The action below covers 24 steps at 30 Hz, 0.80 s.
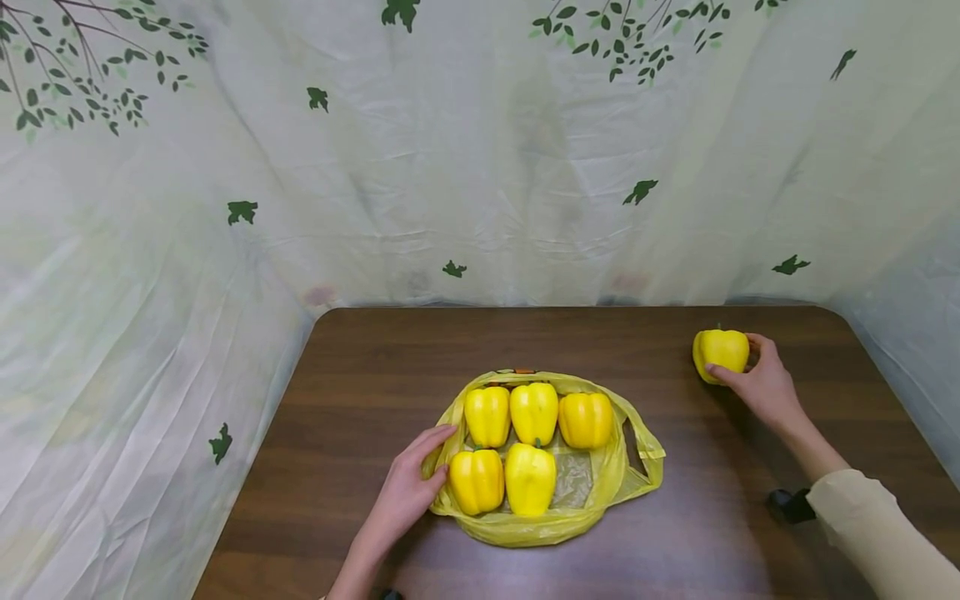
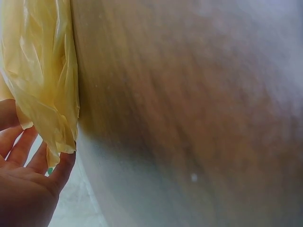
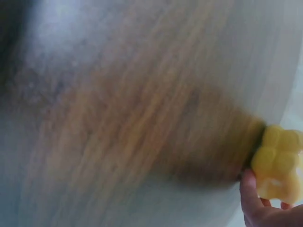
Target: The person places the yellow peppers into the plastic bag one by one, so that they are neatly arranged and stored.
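At the far right of the table in the head view, my right hand (image 1: 768, 385) grips a yellow bell pepper (image 1: 722, 350), thumb on its near side and fingers round its right. The right wrist view shows that bell pepper (image 3: 279, 161) at the edge, with the hand (image 3: 267, 210) below it. My left hand (image 1: 411, 477) holds the left rim of a yellow plastic bag (image 1: 525, 533), which lies opened out mid-table. In the left wrist view the bag's crumpled film (image 2: 42, 71) hangs between the thumb and fingers of that hand (image 2: 28, 184). Several yellow bell peppers (image 1: 531, 481) sit in two rows inside the bag.
The brown wooden table (image 1: 360, 367) has rounded far corners. A pale curtain (image 1: 480, 167) with printed leaves hangs behind it and along both sides. One bag handle loop (image 1: 651, 467) spreads out to the right on the tabletop.
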Motion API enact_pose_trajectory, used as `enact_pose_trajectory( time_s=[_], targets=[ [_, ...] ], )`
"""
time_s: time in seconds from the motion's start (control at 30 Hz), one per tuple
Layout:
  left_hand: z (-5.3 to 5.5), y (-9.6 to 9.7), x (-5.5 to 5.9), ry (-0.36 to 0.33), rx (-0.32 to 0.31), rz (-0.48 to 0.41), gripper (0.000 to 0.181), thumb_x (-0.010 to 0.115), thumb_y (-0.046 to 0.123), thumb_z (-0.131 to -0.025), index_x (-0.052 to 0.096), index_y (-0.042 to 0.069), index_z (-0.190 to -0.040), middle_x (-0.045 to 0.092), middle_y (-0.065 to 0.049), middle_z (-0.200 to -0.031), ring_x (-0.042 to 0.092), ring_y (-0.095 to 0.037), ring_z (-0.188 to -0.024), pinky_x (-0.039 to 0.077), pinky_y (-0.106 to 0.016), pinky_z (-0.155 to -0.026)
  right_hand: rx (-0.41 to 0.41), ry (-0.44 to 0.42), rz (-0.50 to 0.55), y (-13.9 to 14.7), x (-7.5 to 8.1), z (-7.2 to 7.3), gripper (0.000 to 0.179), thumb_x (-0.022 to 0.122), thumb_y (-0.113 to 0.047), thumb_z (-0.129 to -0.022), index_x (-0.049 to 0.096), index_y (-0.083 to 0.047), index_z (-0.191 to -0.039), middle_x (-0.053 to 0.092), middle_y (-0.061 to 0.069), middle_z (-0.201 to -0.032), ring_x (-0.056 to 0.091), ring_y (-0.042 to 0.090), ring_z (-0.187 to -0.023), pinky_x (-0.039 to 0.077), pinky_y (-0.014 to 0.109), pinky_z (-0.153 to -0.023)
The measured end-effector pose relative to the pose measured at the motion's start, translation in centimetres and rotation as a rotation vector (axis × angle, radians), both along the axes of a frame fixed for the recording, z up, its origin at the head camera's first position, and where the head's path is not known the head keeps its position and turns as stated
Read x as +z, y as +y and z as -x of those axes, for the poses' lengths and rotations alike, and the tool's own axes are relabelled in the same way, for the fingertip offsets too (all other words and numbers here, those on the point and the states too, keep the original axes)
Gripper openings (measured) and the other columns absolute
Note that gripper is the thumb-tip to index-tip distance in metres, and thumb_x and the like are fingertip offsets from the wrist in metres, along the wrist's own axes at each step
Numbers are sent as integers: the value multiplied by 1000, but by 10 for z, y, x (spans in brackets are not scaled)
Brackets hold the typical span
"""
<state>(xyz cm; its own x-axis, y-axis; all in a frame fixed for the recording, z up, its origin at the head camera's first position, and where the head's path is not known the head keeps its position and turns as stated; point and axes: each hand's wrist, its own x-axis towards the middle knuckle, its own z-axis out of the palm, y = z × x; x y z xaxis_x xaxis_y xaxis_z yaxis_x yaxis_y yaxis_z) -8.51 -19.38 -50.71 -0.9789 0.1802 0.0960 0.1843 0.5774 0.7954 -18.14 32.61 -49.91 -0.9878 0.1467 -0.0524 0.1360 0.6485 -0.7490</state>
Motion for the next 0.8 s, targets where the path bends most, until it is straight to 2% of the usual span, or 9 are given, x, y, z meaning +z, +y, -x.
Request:
enact_pose_trajectory(
  time_s=[0.33,0.8],
  targets=[
    [0,0,2,-1,1,-2,52,71,-7,-82,64,11,-131,58,-1,-135,50,-25,-129,36,-46,-109,23,-24,-10,4,5,2,96,67,-41,-91,12,13,-147,23,43,-144,37,55,-118,35,69,-95],
    [-1,-1,1,21,-1,9,52,72,-7,-82,65,11,-130,59,-1,-133,51,-24,-128,37,-44,-108,19,-10,-13,5,3,-14,94,67,-42,-91,15,14,-146,25,43,-143,40,54,-116,37,67,-94]
  ],
)
